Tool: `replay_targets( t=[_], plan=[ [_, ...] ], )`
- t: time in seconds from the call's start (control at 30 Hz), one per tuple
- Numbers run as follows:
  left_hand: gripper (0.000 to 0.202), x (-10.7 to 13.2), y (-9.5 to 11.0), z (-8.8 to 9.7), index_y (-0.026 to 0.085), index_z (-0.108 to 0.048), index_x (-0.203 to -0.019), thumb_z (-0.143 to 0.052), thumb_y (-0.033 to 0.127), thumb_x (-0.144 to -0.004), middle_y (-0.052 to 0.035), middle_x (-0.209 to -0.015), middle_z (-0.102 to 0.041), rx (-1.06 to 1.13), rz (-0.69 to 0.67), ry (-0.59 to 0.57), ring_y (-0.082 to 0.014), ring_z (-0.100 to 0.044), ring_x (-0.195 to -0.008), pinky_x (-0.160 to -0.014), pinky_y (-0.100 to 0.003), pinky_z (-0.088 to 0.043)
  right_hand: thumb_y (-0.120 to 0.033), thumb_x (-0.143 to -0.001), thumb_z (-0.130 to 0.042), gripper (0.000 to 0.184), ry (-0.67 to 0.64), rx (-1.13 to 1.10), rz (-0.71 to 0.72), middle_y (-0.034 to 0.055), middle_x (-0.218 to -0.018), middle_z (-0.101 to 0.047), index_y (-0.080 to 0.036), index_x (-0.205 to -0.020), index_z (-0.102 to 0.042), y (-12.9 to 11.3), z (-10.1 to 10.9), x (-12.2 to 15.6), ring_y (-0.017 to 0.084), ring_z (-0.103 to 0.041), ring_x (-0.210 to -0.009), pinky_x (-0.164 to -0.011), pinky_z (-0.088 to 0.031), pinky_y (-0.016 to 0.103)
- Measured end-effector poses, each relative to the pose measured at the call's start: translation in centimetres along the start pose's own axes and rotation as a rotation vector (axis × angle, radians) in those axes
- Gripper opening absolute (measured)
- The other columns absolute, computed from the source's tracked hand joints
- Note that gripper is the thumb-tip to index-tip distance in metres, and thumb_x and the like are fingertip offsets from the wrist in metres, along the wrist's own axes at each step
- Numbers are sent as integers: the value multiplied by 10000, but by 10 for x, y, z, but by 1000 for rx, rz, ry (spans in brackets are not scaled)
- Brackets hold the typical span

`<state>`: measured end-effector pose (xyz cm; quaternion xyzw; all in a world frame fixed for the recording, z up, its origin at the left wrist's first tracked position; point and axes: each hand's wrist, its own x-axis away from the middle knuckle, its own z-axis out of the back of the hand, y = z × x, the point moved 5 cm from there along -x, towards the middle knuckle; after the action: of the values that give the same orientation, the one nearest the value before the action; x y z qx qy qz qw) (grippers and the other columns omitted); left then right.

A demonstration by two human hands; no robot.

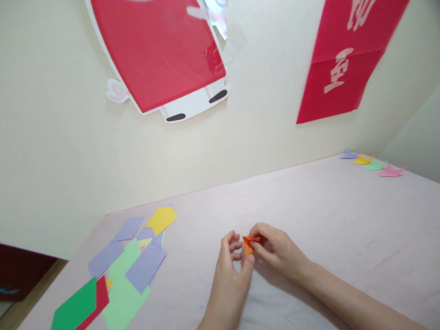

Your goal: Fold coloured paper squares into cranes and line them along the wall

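Orange paper (246,248) is pinched at the lower centre of the frame by the right hand (282,250); the left hand (231,265) is held loosely spread beside it. Probably light and easily creased, it is best gripped by folded edges.

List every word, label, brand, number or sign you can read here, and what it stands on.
Nothing can be read with certainty.
Red banner on the wall, right: white marks like writing, top one cut off by the frame; too blurred to read.
Dark red surface, lower left: teal marks, too blurred to read.
Red-and-white cutout on the wall: no lettering visible.
Orange folded paper: none visible.
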<state>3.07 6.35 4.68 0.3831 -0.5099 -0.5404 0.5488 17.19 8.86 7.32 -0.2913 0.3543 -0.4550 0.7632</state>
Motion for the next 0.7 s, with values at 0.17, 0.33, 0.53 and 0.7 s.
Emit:
replay_targets(
  t=[0.17,0.33,0.53,0.7],
  plan=[
    [424,3,13,-18,135,-502,-1204,-568,399,-879,-170,-1162,-638,296,63,-251,-249,-634,-1014,-828,-343,-501,-198,-888,-465,73,25,-29,-8,7,-757,-628,-214,-843,-520,-2,0,3,141,-583,-659,-622,-452,236],
    [270,7,18,-21,166,-598,-1097,-512,366,-936,-113,-1139,-649,210,-43,-215,-241,-592,-1073,-939,-351,-468,-193,-869,-480,101,18,39,16,15,-753,-650,-211,-932,-557,-4,0,4,152,-585,-643,-630,-443,255],
    [280,4,8,-26,152,-592,-1089,-568,353,-896,-88,-1044,-667,275,-9,-208,-217,-629,-966,-853,-316,-504,-191,-904,-445,152,10,70,62,14,-726,-657,-216,-850,-584,-3,1,4,148,-591,-644,-623,-425,247],
    [303,2,3,-26,134,-612,-1063,-524,386,-921,-101,-1011,-672,297,5,-205,-202,-649,-865,-702,-280,-523,-161,-900,-433,195,-10,53,119,25,-740,-651,-202,-886,-623,-4,1,6,152,-582,-658,-626,-424,250]
  ],
)
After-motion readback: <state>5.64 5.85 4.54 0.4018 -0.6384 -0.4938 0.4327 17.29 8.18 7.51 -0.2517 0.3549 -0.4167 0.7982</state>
